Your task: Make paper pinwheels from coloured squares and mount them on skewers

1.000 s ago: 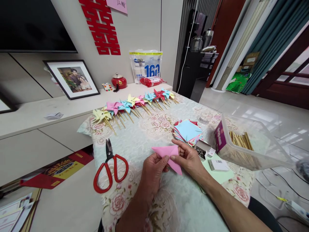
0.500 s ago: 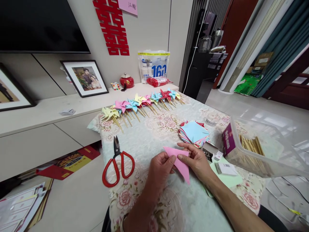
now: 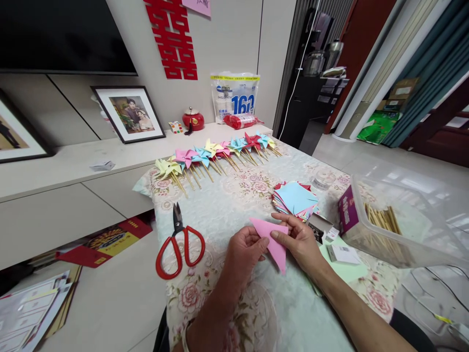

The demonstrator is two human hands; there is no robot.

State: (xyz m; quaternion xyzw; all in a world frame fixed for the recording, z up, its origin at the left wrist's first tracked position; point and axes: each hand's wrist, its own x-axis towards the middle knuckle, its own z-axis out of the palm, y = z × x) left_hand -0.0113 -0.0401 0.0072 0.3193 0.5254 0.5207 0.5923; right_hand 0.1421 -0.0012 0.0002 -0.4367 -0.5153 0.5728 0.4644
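A pink sheet of paper (image 3: 275, 251), folded into a triangle, is held between my two hands above the table. My left hand (image 3: 246, 249) pinches its left side, thumb on top. From the right, my right hand (image 3: 297, 238) grips the paper with the thumb pressed on it and the fingers behind. To the left lie scissors (image 3: 179, 242) with red handles, blades pointing away from me. Beyond my right hand is a stack of coloured paper squares (image 3: 294, 197), a light blue one on top.
Paper pinwheels (image 3: 202, 155) on sticks lie in a row along the table's far side. At right stands a clear plastic box (image 3: 381, 247) holding wooden sticks. Near it are a small white box (image 3: 343, 254), green paper (image 3: 353, 273) and an open small box (image 3: 319, 226) of dark metal bits.
Both hands keep the same hold on the pink paper and have barely moved. The view has shifted slightly.
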